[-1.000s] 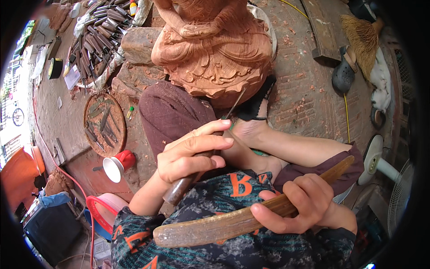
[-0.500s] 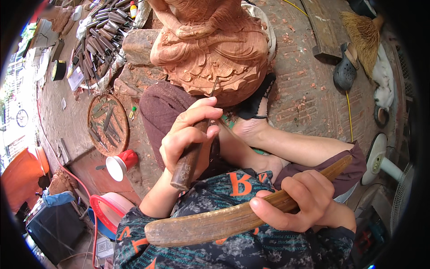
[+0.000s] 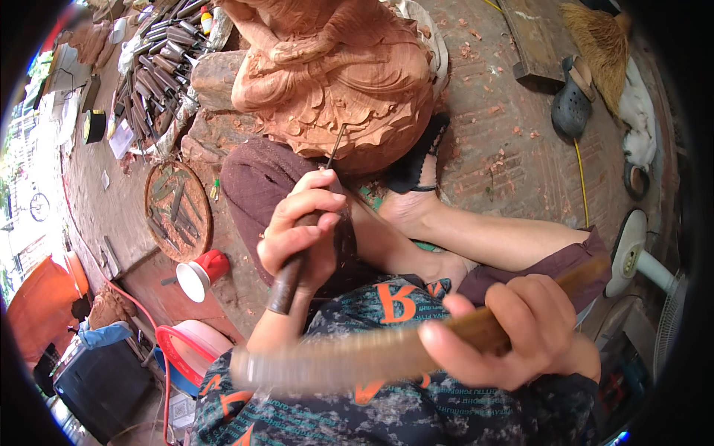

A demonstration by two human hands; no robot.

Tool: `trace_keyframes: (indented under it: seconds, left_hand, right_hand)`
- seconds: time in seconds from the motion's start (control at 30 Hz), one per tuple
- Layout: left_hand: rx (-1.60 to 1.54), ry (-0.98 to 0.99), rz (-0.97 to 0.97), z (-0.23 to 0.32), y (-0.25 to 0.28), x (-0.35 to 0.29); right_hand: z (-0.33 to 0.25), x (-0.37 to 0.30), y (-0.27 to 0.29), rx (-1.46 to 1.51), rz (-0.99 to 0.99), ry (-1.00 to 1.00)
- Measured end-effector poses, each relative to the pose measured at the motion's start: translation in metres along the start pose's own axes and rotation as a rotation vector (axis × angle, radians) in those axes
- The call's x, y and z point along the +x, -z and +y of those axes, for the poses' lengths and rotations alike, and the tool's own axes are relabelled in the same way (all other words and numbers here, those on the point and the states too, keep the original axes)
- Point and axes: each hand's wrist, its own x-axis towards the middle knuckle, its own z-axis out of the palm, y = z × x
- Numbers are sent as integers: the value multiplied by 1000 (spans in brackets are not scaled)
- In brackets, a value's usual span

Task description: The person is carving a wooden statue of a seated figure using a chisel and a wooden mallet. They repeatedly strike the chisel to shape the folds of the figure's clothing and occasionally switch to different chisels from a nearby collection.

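My left hand (image 3: 301,227) is closed around the dark wooden handle of a carving chisel (image 3: 284,288). The chisel's thin metal blade points up and away, its tip at the scalloped lower edge of a reddish-brown wooden carved figure (image 3: 338,89). In my right hand (image 3: 513,327) is a long, slightly curved wooden mallet (image 3: 320,366), gripped near its narrower end. Motion blurs the mallet's thick end, which lies below the chisel's butt in the picture, apart from it. The top of the figure is cut off by the frame.
Many chisels (image 3: 160,78) lie piled at the far left. Nearer is a round tray (image 3: 206,249) of blades and shavings, beside a red-and-white cup (image 3: 210,266). To the right are a wooden plank (image 3: 537,44), a dark clog (image 3: 571,111), a straw broom (image 3: 602,44) and a fan (image 3: 628,253).
The mallet has gone from sharp to blurred, its thick end a little higher and farther left. My left hand and chisel sit slightly farther left in the picture, as does the carved figure.
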Motion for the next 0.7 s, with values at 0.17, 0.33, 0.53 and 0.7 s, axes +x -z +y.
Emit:
trace_keyframes:
  seconds: [0.17, 0.33, 0.53, 0.7]
  left_hand:
    - [-331, 371, 202, 15, 9, -6]
    - [-576, 324, -14, 31, 1, 1]
    - [-179, 243, 20, 14, 11, 0]
    - [-381, 305, -18, 17, -2, 2]
  right_hand:
    - [-11, -5, -16, 96, 5, -31]
    - [-21, -13, -20, 225, -2, -56]
    - [-23, -18, -22, 242, -59, -115]
    - [-15, -21, -25, 264, -60, -42]
